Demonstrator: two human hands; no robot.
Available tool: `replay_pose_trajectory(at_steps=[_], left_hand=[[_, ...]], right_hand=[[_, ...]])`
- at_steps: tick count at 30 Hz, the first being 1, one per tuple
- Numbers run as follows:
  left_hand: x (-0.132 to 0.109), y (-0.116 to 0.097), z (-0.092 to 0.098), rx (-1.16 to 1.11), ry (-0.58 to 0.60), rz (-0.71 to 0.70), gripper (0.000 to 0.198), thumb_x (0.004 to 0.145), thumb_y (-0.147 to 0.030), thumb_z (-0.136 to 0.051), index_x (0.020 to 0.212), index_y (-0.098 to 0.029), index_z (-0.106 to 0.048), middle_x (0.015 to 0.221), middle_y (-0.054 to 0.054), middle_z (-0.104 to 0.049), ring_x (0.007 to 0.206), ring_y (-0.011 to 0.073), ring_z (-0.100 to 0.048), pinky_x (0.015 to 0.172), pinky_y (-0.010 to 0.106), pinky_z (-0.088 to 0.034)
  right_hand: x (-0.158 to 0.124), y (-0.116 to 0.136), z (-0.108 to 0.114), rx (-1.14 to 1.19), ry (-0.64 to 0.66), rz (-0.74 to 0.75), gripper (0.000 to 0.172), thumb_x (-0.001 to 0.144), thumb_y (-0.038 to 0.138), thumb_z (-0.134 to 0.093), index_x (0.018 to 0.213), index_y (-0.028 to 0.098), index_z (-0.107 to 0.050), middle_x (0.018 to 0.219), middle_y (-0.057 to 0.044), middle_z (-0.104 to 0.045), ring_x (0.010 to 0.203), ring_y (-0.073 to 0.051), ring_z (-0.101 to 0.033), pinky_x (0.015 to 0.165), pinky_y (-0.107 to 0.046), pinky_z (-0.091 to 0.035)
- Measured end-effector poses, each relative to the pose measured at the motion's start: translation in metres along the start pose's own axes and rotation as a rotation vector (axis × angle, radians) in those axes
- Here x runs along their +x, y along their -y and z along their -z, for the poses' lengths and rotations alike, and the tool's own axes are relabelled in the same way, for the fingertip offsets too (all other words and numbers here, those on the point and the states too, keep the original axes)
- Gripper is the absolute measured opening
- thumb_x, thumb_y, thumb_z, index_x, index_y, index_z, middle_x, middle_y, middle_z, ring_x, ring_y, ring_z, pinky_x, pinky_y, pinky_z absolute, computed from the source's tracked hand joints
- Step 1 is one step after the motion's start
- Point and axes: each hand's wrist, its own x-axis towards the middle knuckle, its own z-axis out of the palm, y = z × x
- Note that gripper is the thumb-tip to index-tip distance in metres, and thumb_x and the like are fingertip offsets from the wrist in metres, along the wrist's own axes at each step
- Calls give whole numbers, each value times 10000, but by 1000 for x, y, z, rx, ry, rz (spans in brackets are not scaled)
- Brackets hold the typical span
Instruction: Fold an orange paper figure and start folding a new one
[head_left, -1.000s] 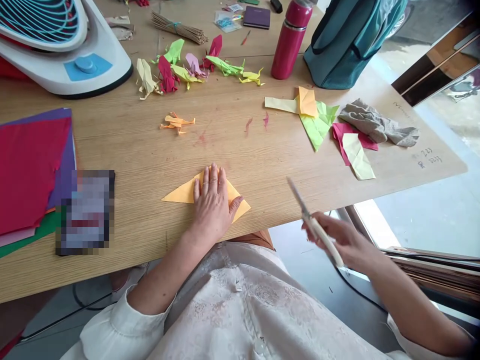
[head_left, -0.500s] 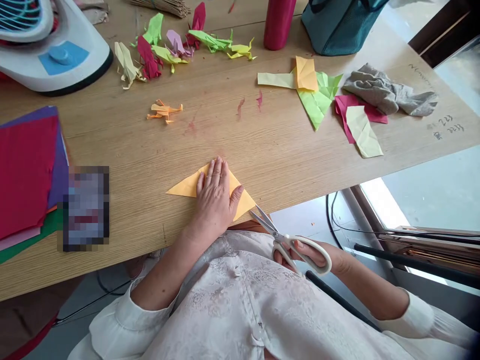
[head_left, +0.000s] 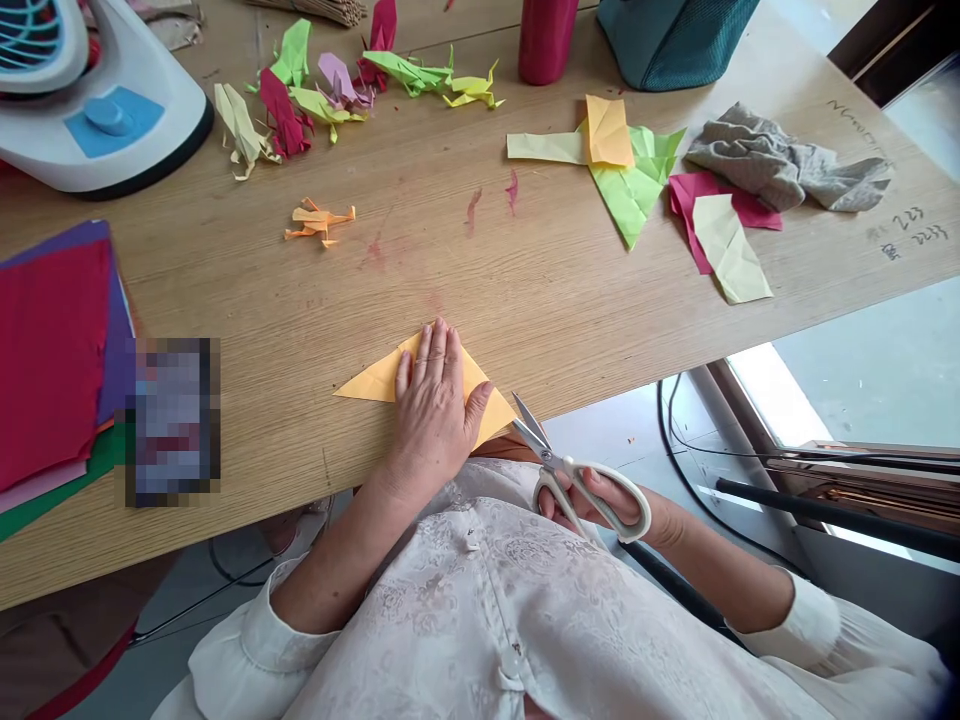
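A light-orange paper (head_left: 371, 381), folded into a triangle, lies at the table's near edge. My left hand (head_left: 433, 410) rests flat on its middle with fingers stretched out, hiding part of it. My right hand (head_left: 600, 495) grips white-handled scissors (head_left: 611, 500), fingers through the loops. The blades are parted, and their tips are by the triangle's right corner, just past the table edge. Whether they touch the paper I cannot tell. Beyond my left hand sits a small orange origami figure (head_left: 319, 221).
Several folded paper figures (head_left: 330, 105) stand at the back left near a white fan (head_left: 142, 100). Coloured sheets (head_left: 52, 350) and a blurred phone-like object (head_left: 174, 420) lie left. Paper pieces (head_left: 630, 190), a grey cloth (head_left: 780, 165), a red bottle (head_left: 546, 40) and a teal bag (head_left: 675, 50) are right.
The scissors have shifted slightly, their tips now a little higher beside the paper's right corner. My left hand stays flat on the paper. The view has turned slightly.
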Motion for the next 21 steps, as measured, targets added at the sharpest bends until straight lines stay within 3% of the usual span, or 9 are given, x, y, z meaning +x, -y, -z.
replay_pose_trajectory(at_steps=[7, 21], left_hand=[[-3, -5, 0, 76, 19, 0, 754, 1038, -519, -202, 1565, 19, -234, 1651, 225, -224, 1549, 313, -199, 1239, 514, -190], [-4, -6, 1, 122, 34, -19, 743, 1038, -485, -244, 1576, 24, -191, 1658, 230, -192, 1554, 320, -175, 1239, 513, -183]], right_hand=[[5, -10, -7, 119, -23, 50, 677, 928, 752, -376, 997, 139, -657, 713, -22, -552, 621, -134, -484, 617, -262, -379], [2, -9, -38, 440, -240, -17, 553, 882, 723, -504, 852, 184, -622, 676, 16, -428, 586, -121, -347, 637, -286, -362]])
